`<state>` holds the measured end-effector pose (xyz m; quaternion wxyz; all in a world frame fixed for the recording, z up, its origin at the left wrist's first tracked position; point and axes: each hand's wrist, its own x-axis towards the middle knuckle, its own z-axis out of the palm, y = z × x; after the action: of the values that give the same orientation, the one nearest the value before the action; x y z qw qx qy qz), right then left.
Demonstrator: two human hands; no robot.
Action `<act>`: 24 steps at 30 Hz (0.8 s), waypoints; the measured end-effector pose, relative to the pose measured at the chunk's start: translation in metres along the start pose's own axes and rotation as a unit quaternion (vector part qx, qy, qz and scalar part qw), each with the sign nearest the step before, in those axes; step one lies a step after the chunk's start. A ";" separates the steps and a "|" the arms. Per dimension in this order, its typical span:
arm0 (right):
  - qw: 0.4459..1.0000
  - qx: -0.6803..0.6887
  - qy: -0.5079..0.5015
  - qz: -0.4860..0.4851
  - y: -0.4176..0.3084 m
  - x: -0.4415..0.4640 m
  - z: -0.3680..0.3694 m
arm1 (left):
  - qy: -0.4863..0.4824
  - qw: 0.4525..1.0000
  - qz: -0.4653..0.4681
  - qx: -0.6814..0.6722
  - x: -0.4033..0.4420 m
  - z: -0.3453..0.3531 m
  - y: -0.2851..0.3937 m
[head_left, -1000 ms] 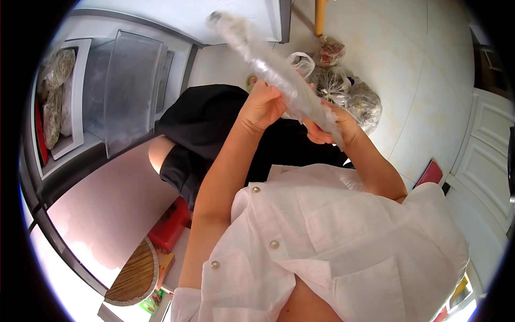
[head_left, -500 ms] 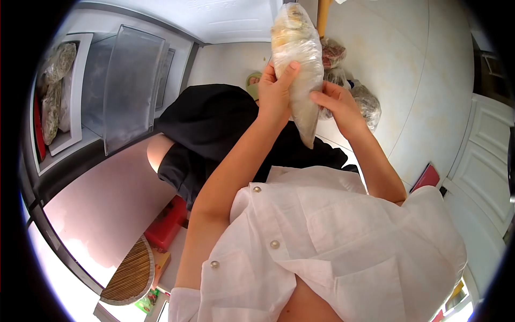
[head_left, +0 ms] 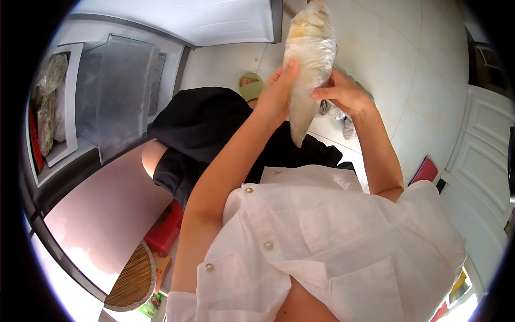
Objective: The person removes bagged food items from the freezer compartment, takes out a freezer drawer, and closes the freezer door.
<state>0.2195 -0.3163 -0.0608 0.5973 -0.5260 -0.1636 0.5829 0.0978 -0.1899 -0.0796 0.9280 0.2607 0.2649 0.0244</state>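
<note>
A long pale package (head_left: 311,51), fish-shaped and wrapped tightly in clear plastic, is held up over my lap. It is yellowish at its broad top and tapers to a point below. My left hand (head_left: 278,90) grips its left side, thumb lying on the front. On the right side, my right hand (head_left: 344,94) holds it with the thumb against the edge and the fingers partly hidden behind. Behind my right hand, clear plastic bags (head_left: 348,129) lie on the floor, mostly covered by hand and package.
At left, an open fridge-freezer has a pulled-out drawer with a translucent front (head_left: 123,96) and bagged items (head_left: 49,102) inside. Its white door (head_left: 230,24) stands open above. A green slipper (head_left: 250,88), a red container (head_left: 165,228) and a woven round mat (head_left: 131,279) are nearby. White cabinet doors (head_left: 491,126) line the right.
The package and both hands have shifted slightly right in view, and the package leans more to the right at its top. My right hand now covers more of the floor bags.
</note>
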 end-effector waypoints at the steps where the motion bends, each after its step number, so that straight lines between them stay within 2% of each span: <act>1: 1.000 0.005 0.002 -0.002 -0.002 0.002 -0.001 | 0.017 0.999 -0.008 0.026 0.003 0.000 0.003; 3: 0.999 -0.025 0.026 0.004 0.004 0.006 -0.014 | 0.051 0.995 -0.025 0.077 0.006 0.001 0.007; 6: 0.997 -0.070 0.027 0.030 0.014 0.002 -0.061 | 0.175 0.969 -0.013 0.173 0.000 -0.001 0.010; 9: 0.965 -0.186 0.175 0.055 0.052 -0.012 -0.147 | 0.151 0.979 0.041 0.133 -0.009 -0.024 0.024; 10: 0.955 -0.173 0.231 0.072 0.053 -0.022 -0.158 | 0.153 0.977 0.062 0.134 -0.016 -0.026 0.030; 12: 0.901 -0.238 0.346 0.111 0.073 -0.035 -0.199 | 0.157 0.972 0.104 0.139 -0.034 -0.020 0.049; 15: 0.859 -0.261 0.391 0.204 0.090 -0.048 -0.242 | 0.174 0.962 0.144 0.150 -0.049 -0.023 0.063; 18: 0.900 -0.095 0.379 0.194 0.119 -0.042 -0.261 | 0.181 0.963 0.160 0.116 -0.055 -0.016 0.067; 21: 0.908 -0.025 0.357 0.216 0.179 -0.005 -0.307 | 0.166 0.967 0.164 0.100 -0.059 -0.014 0.066; 24: 0.902 0.100 0.368 0.202 0.203 0.032 -0.297 | 0.161 0.969 0.162 0.099 -0.065 -0.012 0.066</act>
<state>0.3620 -0.4663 -0.3571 0.5339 -0.6625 0.2369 0.4690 0.0417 -0.1392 -0.0241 0.8264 0.3830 0.3665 0.1898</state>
